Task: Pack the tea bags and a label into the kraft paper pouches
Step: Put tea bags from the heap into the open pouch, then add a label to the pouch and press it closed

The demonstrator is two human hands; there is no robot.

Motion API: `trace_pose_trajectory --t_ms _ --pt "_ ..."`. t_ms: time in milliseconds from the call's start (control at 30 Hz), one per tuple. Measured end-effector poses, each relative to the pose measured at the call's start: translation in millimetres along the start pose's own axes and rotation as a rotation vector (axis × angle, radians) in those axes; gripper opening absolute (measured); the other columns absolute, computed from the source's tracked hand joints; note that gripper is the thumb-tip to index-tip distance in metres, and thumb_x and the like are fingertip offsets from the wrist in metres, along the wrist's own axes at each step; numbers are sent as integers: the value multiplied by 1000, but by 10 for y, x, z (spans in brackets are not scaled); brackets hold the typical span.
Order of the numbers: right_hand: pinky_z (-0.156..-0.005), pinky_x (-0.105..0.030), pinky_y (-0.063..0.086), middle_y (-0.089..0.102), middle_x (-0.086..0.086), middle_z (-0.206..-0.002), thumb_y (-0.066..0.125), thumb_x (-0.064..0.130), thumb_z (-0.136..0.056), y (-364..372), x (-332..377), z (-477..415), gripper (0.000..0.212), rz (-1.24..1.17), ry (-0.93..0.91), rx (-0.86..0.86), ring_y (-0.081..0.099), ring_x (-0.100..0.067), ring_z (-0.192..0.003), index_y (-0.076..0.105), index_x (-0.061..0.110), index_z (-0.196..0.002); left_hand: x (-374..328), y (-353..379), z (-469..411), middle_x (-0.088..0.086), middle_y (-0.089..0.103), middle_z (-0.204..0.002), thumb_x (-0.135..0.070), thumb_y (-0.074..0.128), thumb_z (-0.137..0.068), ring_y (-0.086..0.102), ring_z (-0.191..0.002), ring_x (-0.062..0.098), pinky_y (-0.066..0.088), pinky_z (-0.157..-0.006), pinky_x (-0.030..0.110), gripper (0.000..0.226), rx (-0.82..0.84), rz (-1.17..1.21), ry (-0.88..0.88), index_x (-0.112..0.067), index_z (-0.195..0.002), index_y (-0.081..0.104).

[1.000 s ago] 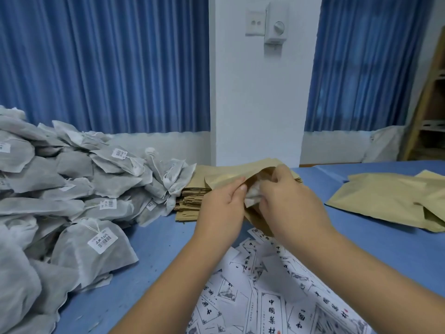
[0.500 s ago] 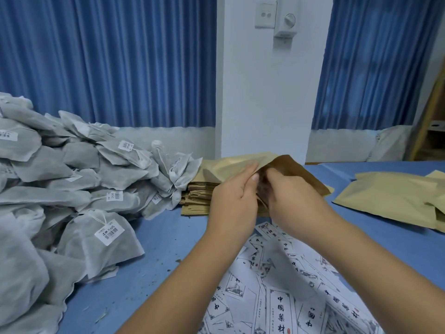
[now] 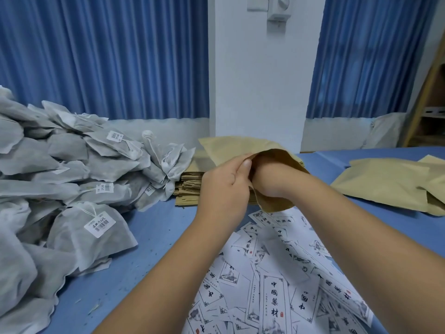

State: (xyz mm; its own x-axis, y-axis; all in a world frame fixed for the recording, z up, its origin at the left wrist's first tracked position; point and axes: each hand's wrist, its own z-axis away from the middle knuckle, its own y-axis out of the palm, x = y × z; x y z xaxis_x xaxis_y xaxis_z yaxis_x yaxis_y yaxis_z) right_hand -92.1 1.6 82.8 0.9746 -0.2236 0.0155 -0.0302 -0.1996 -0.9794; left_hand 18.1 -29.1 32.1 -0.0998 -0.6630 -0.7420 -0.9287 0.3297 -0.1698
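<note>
Many tea bags, labels below, pouch probably hiding right hand

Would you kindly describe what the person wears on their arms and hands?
The left forearm and right forearm are bare: no sleeves, watch or bracelet. The left hand has no glove or ring, its visible nail short, unpainted. The right hand has its fingers hidden in the kraft paper pouch.
</note>
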Motion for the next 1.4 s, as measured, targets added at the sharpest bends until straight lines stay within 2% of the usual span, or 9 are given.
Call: trace_pose_trajectory --t_ms 133,367,500,700,833,1033,1167,1300,1400 --pt "-70 -22 38 60 2 -101 40 3 -93 81 -30 98 38 -245 -63 -107 51 -15 -88 58 18 -123 62 -60 0 -17 69 -85 -23 46 -97 60 -83 -1 46 -79 16 29 -62 -65 27 -25 -110 72" --pt "-76 -19 43 66 -2 -93 52 -2 -87 368 -49 722 28 -380 -346 -531 59 -13 -87 70 9 -105 184 -139 -38 -11 71 -106 -19 47 -98 63 -101 6 50 -94 34 30 -92 -23 -7 -28 -117 69" --pt "-74 -23 47 66 6 -91 52 -3 -85 737 -314 1056 30 -404 -292 -410 59 -8 -84 72 13 -100 207 -119 -23 -15 71 -103 -34 45 -91 64 -102 10 52 -92 43 34 -35 27 -63 -33 -114 69" --pt "-101 -24 38 48 21 -132 45 7 -85 1073 -475 1059 59 -369 -163 -67 39 -1 -123 46 34 -138 241 -116 1 -26 69 -92 -36 45 -89 64 -94 5 54 -89 42 32 19 -34 -77 -40 -112 67" --pt "-98 -25 39 49 24 -121 46 11 -81 1078 -501 1040 61 -357 -130 -50 41 -2 -116 45 38 -136 244 -139 -5 -23 70 -95 -31 46 -93 64 -98 7 53 -91 43 32 46 -35 -77 -37 -116 68" --pt "-73 -10 34 50 13 -91 54 5 -85 983 -485 1065 48 -436 -112 -228 43 7 -89 60 34 -123 248 -141 -18 -17 72 -97 -26 49 -97 65 -100 13 53 -91 45 29 41 -17 -117 -39 -114 69" --pt "-77 -24 44 56 9 -86 65 -2 -81 775 -427 1175 33 -522 -142 -340 53 -3 -87 72 23 -101 251 -115 -9 -12 71 -100 -32 51 -92 64 -103 12 52 -93 42 32 46 -20 -152 -33 -119 68" --pt "-64 -14 40 53 9 -78 67 1 -79 529 -313 1302 20 -490 -230 -659 51 -3 -72 72 16 -90 238 -96 -3 -16 69 -82 -33 48 -92 67 -88 16 56 -84 45 31 71 -60 -129 -39 -115 68" --pt "-60 -18 39 52 7 -77 64 5 -80 361 -250 1305 16 -330 -219 -873 46 -2 -68 71 13 -92 230 -91 -12 -33 67 -86 -29 52 -94 64 -86 -4 56 -84 38 28 57 -91 -105 -49 -109 65"
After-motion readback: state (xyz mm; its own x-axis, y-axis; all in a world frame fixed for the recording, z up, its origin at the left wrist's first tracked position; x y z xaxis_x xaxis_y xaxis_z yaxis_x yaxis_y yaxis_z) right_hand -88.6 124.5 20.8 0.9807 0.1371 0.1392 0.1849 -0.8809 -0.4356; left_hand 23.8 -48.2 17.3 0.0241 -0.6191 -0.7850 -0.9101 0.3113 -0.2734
